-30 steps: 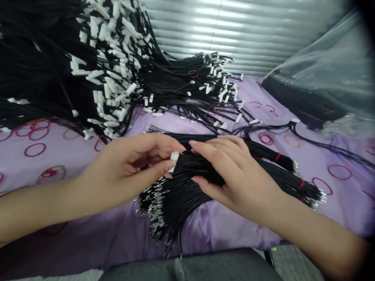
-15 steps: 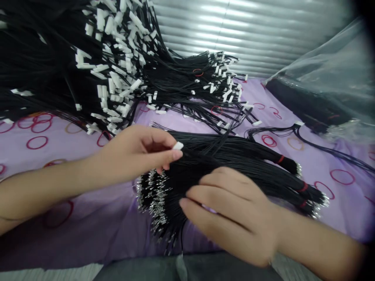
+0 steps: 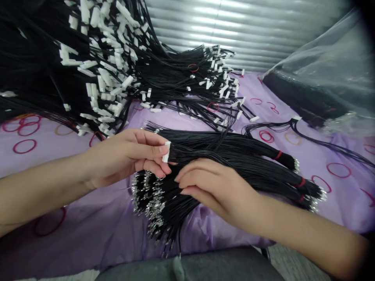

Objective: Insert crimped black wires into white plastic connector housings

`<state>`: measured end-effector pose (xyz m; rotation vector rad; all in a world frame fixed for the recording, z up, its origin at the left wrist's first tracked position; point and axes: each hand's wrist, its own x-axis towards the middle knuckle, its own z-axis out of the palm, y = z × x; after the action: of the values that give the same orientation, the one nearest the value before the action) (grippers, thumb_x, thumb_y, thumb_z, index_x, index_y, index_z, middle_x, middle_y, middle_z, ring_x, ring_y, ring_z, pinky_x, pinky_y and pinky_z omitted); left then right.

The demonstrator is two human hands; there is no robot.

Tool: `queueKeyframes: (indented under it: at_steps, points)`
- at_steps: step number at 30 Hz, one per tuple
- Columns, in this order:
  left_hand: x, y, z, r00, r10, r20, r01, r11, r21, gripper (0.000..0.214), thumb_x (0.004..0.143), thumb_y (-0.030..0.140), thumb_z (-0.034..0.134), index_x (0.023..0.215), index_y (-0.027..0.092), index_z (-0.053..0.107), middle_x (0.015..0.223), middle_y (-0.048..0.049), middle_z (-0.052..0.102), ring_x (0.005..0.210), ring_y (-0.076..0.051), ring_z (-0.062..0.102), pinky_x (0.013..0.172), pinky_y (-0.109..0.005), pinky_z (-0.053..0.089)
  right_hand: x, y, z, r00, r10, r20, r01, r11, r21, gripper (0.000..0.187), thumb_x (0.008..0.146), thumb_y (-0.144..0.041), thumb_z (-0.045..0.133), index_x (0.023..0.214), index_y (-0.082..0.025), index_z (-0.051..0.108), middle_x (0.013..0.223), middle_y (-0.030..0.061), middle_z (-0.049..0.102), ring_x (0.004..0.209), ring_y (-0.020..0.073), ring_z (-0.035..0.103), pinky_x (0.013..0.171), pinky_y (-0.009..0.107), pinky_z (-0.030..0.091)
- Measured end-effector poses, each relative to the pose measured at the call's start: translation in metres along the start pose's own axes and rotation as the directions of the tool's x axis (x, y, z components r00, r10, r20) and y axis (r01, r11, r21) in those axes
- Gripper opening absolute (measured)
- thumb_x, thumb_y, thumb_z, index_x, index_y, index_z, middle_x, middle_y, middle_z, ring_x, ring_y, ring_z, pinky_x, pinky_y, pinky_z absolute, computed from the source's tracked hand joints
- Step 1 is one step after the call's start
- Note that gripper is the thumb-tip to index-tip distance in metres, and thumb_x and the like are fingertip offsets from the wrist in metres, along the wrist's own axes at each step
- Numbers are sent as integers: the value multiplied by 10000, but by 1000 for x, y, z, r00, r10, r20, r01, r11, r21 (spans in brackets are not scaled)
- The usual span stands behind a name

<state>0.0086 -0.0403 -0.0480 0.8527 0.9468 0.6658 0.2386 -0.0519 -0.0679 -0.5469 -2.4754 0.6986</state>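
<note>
My left hand pinches a white multi-pin connector between thumb and fingers, its face turned toward me. Black wires run from the connector to the right, over the bundles below. Just right of it is my right hand, fingers bent and drawn together with the thumb; whatever lies between the fingertips is too small to make out. Under both hands are bundles of black wires with bare metal terminals at their left ends. Red rubber bands tie the right ends.
At the upper left lies a big heap of black cables with white connectors. A smaller cable pile lies behind the bundles. Loose red rubber bands are scattered over the purple cloth. A clear plastic bag stands at the right.
The connector in my left hand has turned to show its pin side, and that hand has moved slightly left. My right hand has shifted up and left, closer to the connector.
</note>
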Motion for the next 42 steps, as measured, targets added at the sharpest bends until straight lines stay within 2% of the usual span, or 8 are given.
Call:
queueKeyframes:
  at_steps: [4, 9, 17, 23, 29, 34, 38, 42]
  points:
    - [-11, -6, 9, 999, -19, -36, 19, 1000, 1, 43, 758, 177, 815, 737, 153, 786, 640, -51, 772, 579, -127, 726, 565, -128, 600, 2, -2, -13, 997, 52, -55, -40, 978, 205, 106, 939, -136, 612, 1001, -124, 698, 893, 15, 760, 811, 65, 688, 754, 142, 532]
    - [-10, -16, 11, 996, -26, -84, 19, 997, -76, 68, 734, 145, 834, 767, 157, 776, 646, -54, 780, 568, -127, 730, 564, -131, 603, 5, -5, -13, 995, 92, -30, -76, 936, 342, 84, 917, -123, 632, 917, -129, 715, 953, 47, 767, 876, 80, 708, 810, 157, 557]
    - [-3, -24, 12, 994, -14, -110, 3, 995, -99, 93, 747, 139, 821, 811, 141, 753, 661, -60, 784, 604, -141, 748, 610, -165, 623, 7, -9, -20, 986, 168, -1, -154, 902, 403, 80, 905, -101, 638, 925, -95, 715, 964, 55, 763, 889, 54, 699, 824, 113, 537]
    - [-2, -22, 15, 994, -28, -109, 20, 997, -78, 102, 745, 137, 819, 803, 150, 736, 652, -53, 780, 609, -136, 746, 609, -152, 605, 7, -5, -18, 976, 220, -9, -195, 883, 427, 53, 889, -129, 669, 916, -138, 714, 927, 27, 767, 838, 84, 707, 778, 178, 565]
    - [-2, -21, 14, 993, -45, -113, 38, 997, -69, 101, 757, 133, 813, 799, 155, 724, 664, -46, 778, 597, -128, 737, 578, -132, 583, 8, -3, -19, 958, 272, 93, -265, 713, 649, 64, 908, -152, 642, 890, -142, 702, 825, 16, 755, 768, 90, 717, 702, 172, 580]
    - [-2, -22, 15, 992, -30, -120, 23, 998, -59, 111, 754, 141, 825, 792, 134, 721, 677, -57, 778, 611, -136, 741, 580, -146, 600, 12, -7, -19, 924, 381, 26, -337, 780, 527, 87, 843, -116, 668, 760, -140, 676, 667, -32, 653, 565, 35, 544, 505, 123, 427]
    - [-1, -24, 14, 994, 3, -109, -7, 999, -35, 115, 748, 155, 838, 789, 130, 733, 683, -44, 773, 629, -159, 752, 581, -177, 625, 13, -2, -19, 842, 536, 66, -494, 716, 494, 152, 794, -121, 649, 652, -145, 601, 549, -66, 510, 479, 24, 404, 424, 135, 308]
    - [0, -26, 10, 998, -4, -66, 2, 1000, -26, 91, 773, 174, 828, 818, 149, 753, 725, -37, 784, 657, -154, 758, 610, -180, 633, 13, 3, -20, 811, 579, 90, -551, 701, 453, 152, 748, -82, 618, 616, -144, 575, 528, -68, 490, 471, 22, 383, 418, 137, 284]
